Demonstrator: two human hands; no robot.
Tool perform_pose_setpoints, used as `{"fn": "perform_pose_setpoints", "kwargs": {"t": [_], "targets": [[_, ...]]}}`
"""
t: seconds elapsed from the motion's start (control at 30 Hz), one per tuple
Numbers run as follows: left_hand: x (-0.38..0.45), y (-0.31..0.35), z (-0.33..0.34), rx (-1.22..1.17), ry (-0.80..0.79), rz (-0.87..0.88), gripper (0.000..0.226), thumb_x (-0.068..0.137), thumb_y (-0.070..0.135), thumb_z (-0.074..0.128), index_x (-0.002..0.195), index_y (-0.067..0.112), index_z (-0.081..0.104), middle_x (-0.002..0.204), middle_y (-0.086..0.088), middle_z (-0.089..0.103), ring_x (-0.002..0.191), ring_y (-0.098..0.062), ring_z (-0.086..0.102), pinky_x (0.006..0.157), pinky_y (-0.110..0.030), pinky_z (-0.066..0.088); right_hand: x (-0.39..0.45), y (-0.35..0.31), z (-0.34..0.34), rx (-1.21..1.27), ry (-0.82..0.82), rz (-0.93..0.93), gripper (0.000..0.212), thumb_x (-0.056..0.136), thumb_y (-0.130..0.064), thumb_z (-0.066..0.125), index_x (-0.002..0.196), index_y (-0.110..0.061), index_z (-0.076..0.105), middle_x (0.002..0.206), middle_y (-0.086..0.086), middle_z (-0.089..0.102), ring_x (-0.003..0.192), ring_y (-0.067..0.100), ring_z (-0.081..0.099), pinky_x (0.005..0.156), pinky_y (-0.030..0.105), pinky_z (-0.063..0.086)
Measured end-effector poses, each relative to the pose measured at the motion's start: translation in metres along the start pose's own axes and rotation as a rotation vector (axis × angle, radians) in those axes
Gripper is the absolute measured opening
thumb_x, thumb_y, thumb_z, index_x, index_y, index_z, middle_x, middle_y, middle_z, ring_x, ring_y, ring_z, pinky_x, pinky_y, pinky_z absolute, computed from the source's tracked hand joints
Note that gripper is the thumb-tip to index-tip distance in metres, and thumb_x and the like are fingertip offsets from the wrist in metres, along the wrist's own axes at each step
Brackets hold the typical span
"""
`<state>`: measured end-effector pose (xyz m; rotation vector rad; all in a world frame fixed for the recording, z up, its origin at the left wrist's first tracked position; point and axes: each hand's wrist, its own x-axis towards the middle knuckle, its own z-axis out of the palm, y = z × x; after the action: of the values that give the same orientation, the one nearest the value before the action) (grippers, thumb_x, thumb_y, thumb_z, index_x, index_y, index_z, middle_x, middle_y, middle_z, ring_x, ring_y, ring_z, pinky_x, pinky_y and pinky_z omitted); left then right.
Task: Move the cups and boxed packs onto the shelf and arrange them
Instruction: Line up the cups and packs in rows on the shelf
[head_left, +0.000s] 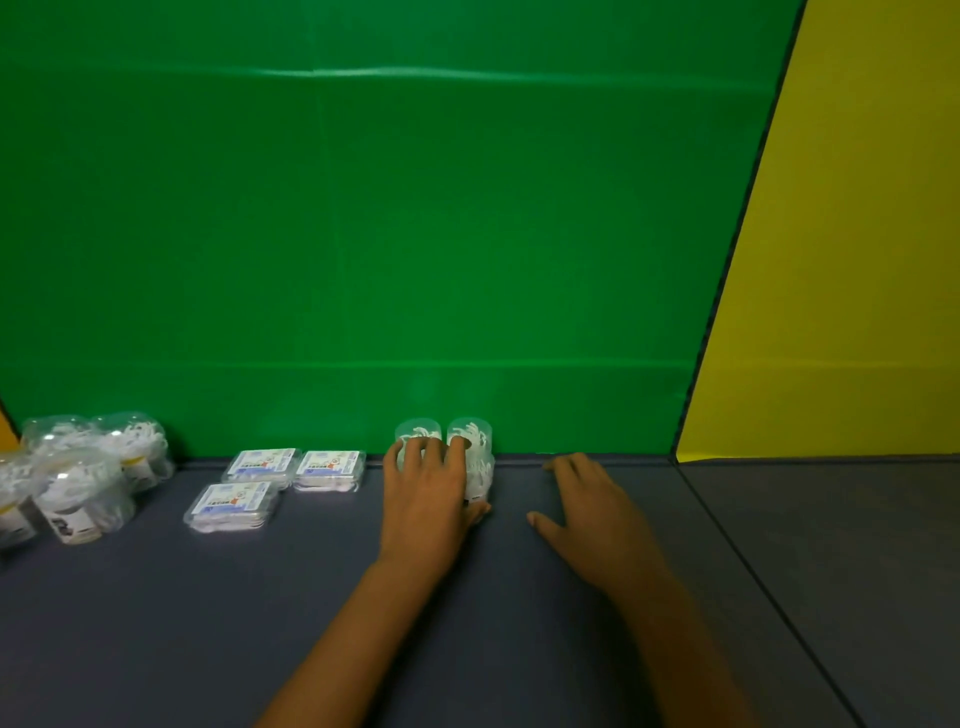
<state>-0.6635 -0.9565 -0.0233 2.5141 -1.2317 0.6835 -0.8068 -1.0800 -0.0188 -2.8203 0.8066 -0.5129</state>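
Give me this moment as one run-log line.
left hand: on two clear cups at green back wall | right hand: flat on shelf, empty | three boxed packs, cup cluster: left, untouched

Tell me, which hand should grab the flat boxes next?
Probably the left hand: the flat clear plastic boxes lie on its side, though it is touching two clear plastic cups. The right hand rests farther away, empty.

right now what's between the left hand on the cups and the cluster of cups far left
In the head view, three boxed packs lie between the left hand and the cluster of cups.
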Motion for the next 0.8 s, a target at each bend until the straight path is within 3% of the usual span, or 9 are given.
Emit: {"fn": "perform_pose_setpoints", "kwargs": {"t": [0.13, 0.33, 0.5, 0.8], "targets": [[-0.002, 0.000, -0.002, -0.014, -0.029, 0.003, 0.073, 0.074, 0.062, 0.062, 0.132, 0.021, 0.043, 0.129, -0.007, 0.052, 0.122, -0.028, 0.043, 0.105, -0.043, 0.029, -0.002, -0.003, -0.005, -0.048, -0.001, 0.004, 0.060, 0.091, -0.053, 0.053, 0.139, -0.022, 0.036, 0.137, -0.002, 0.042, 0.126, 0.019, 0.041, 0.102, 0.035, 0.042], [-0.008, -0.024, -0.033, -0.155, -0.024, 0.091, 0.067, 0.078, 0.059, 0.061, 0.132, 0.025, 0.041, 0.126, -0.002, 0.047, 0.118, -0.023, 0.042, 0.094, -0.036, 0.039, -0.003, -0.026, -0.021, -0.069, 0.052, -0.027, 0.058, 0.090, -0.054, 0.053, 0.135, -0.022, 0.038, 0.134, -0.001, 0.044, 0.123, 0.018, 0.043, 0.100, 0.034, 0.041], [-0.024, -0.086, -0.077, -0.141, -0.117, 0.077, 0.056, 0.084, 0.055, 0.057, 0.130, 0.026, 0.043, 0.125, -0.001, 0.051, 0.115, -0.022, 0.047, 0.092, -0.036, 0.043, 0.000, -0.077, -0.031, -0.085, 0.124, -0.107, 0.055, 0.088, -0.052, 0.056, 0.131, -0.022, 0.041, 0.128, 0.000, 0.047, 0.117, 0.021, 0.046, 0.095, 0.036, 0.043], [-0.101, -0.218, -0.144, -0.037, -0.076, -0.084, 0.054, 0.085, 0.053, 0.058, 0.127, 0.021, 0.047, 0.121, -0.005, 0.055, 0.112, -0.027, 0.052, 0.086, -0.038, 0.045, -0.017, -0.214, -0.015, -0.050, 0.077, -0.258, 0.055, 0.089, -0.054, 0.055, 0.132, -0.022, 0.041, 0.130, 0.000, 0.047, 0.122, 0.022, 0.045, 0.097, 0.036, 0.041]]}}
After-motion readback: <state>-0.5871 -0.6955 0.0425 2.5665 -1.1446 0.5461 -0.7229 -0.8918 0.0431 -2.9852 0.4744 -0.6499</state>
